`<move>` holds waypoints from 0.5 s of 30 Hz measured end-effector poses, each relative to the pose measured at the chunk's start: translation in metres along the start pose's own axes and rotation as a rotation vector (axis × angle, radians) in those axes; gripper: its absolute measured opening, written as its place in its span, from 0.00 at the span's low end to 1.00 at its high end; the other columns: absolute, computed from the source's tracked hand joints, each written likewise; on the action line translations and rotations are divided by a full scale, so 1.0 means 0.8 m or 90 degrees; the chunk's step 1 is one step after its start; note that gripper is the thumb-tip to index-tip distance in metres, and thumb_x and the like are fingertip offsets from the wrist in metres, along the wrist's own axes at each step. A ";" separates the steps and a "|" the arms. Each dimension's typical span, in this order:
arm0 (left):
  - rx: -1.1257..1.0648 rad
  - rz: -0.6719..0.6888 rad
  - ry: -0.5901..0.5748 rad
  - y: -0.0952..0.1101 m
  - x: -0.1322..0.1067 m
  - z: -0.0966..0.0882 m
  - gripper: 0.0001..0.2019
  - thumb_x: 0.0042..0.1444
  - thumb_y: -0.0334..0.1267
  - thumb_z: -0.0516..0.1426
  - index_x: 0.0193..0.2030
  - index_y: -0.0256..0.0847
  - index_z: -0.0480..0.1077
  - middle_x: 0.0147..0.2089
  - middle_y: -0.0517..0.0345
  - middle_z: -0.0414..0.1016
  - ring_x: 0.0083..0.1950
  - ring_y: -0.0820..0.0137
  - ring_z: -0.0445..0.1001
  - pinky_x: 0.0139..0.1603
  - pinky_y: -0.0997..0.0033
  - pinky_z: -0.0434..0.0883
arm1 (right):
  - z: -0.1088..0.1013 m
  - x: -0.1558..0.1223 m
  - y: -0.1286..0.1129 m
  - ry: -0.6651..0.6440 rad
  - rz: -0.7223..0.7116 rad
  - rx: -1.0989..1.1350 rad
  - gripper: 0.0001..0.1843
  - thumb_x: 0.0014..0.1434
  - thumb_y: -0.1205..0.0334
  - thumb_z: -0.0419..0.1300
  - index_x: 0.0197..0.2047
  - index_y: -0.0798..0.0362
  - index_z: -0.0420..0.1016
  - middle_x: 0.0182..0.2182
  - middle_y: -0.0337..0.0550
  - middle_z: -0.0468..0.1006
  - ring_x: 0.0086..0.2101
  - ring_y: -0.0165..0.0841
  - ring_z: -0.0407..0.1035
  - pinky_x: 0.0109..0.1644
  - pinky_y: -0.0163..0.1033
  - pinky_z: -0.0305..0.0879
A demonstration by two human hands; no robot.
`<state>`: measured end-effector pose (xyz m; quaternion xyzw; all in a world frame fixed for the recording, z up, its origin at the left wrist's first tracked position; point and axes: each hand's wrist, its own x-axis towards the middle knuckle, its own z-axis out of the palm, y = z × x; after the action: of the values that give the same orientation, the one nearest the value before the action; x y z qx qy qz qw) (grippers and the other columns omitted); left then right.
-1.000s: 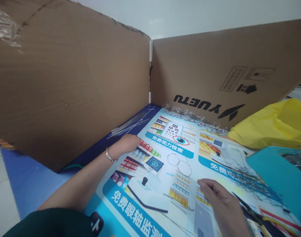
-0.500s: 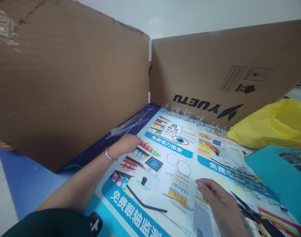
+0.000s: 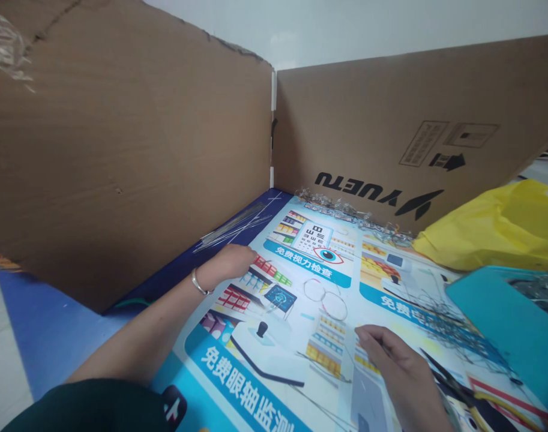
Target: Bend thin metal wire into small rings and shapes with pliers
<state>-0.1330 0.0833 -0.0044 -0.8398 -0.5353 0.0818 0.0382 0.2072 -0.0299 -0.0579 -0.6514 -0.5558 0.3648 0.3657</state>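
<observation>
My left hand (image 3: 237, 262), with a bangle on the wrist, rests low over the printed poster sheet (image 3: 274, 312). Its fingers are curled closed, and whatever they hold is hidden. My right hand (image 3: 397, 369) hovers above the sheet at lower right, thumb and forefinger pressed together; anything between them is too thin to make out. Between the hands lie two joined thin wire loops (image 3: 334, 306). Loose wire pieces (image 3: 323, 365) lie nearer to me. Beside my right wrist are pliers (image 3: 463, 393) with dark and yellow handles.
Cardboard panels stand at the left (image 3: 134, 150) and back (image 3: 346, 120). Straight wires (image 3: 237, 225) lie along the left panel. Tangled wire (image 3: 458, 333) spreads at right beside a teal container (image 3: 485, 300) holding more wire. A yellow bag (image 3: 494, 225) sits behind it.
Almost nothing differs. My right hand has shifted very slightly left; my left hand keeps its place.
</observation>
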 end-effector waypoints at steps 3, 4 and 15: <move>-0.002 0.002 0.002 0.000 0.000 0.000 0.12 0.55 0.27 0.48 0.37 0.36 0.72 0.39 0.46 0.77 0.36 0.60 0.76 0.32 0.68 0.69 | 0.000 0.000 -0.001 -0.003 0.002 -0.001 0.18 0.53 0.42 0.58 0.35 0.48 0.73 0.34 0.37 0.78 0.36 0.35 0.71 0.36 0.31 0.66; -0.003 0.003 0.003 0.000 0.000 0.000 0.12 0.55 0.27 0.48 0.37 0.36 0.72 0.39 0.46 0.77 0.37 0.61 0.76 0.32 0.68 0.69 | -0.001 0.000 -0.001 -0.003 0.003 -0.002 0.18 0.53 0.42 0.58 0.35 0.48 0.73 0.34 0.37 0.78 0.35 0.35 0.71 0.35 0.32 0.66; -0.012 -0.006 0.006 0.000 0.000 0.003 0.11 0.56 0.27 0.48 0.38 0.37 0.71 0.40 0.47 0.77 0.38 0.62 0.76 0.35 0.68 0.70 | -0.002 0.000 -0.005 0.005 0.013 -0.019 0.19 0.51 0.41 0.58 0.34 0.47 0.74 0.34 0.36 0.78 0.37 0.35 0.71 0.35 0.30 0.65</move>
<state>-0.1336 0.0834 -0.0070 -0.8380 -0.5398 0.0727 0.0334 0.2067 -0.0294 -0.0540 -0.6637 -0.5534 0.3575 0.3542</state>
